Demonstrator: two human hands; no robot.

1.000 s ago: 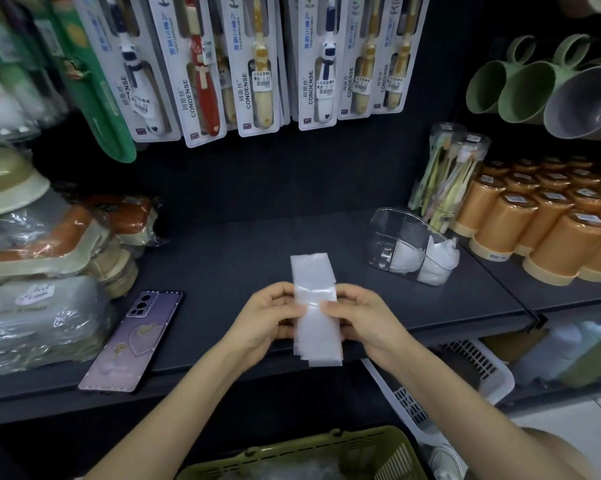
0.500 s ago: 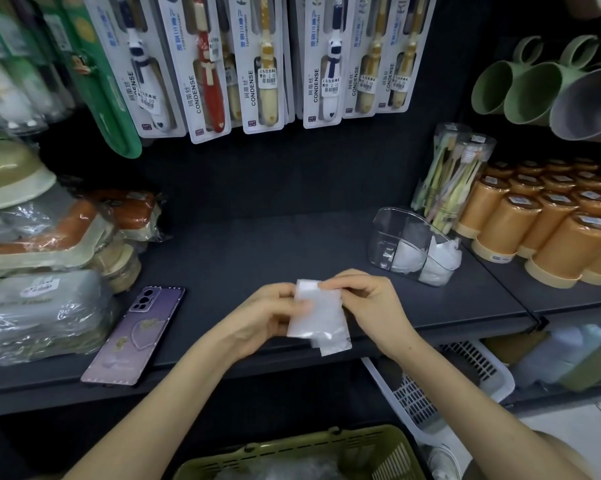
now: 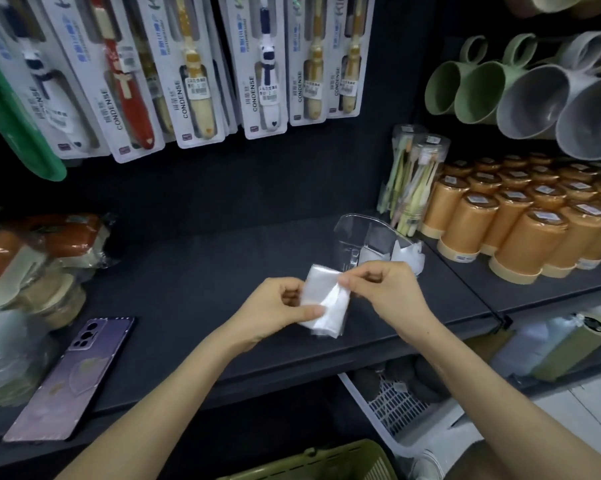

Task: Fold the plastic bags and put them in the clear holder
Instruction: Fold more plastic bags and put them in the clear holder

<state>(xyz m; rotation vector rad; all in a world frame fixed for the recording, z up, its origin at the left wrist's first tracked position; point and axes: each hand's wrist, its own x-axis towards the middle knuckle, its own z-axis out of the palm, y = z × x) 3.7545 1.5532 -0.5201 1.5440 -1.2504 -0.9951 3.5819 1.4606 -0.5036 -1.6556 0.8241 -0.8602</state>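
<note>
The dark shelf (image 3: 188, 289) in front of you carries everything that matters. Toothbrush packs (image 3: 195, 64) hang above it and orange cups (image 3: 520, 230) crowd its right end. A phone (image 3: 74, 379) lies face down at the left, well apart from your work.

The clear holder (image 3: 368, 237) stands upright toward the right, just beyond your right hand (image 3: 385, 289). White folded bags (image 3: 408, 254) already sit in its right side. Your knuckles hide its lower front, so how full the rest is cannot be told.

Your left hand (image 3: 275, 306) holds the bag (image 3: 326, 303) from the left, thumb laid flat across its lower edge and the other fingers curled behind it. The right-hand fingers (image 3: 344, 280) pinch the bag's upper right edge between thumb and forefinger. The bag is held just above the shelf between your hands. It is a small, thick rectangle, and one flap slants across its face.

You look to be on the last fold or tuck, with the bag not yet ready for the holder. Next, press that slanting flap flat so the packet keeps its shape. Then carry it the short way up and right, and slip it upright into the holder beside the others. Thin plastic springs open, so keep the pinch firm until it is seated.
</note>
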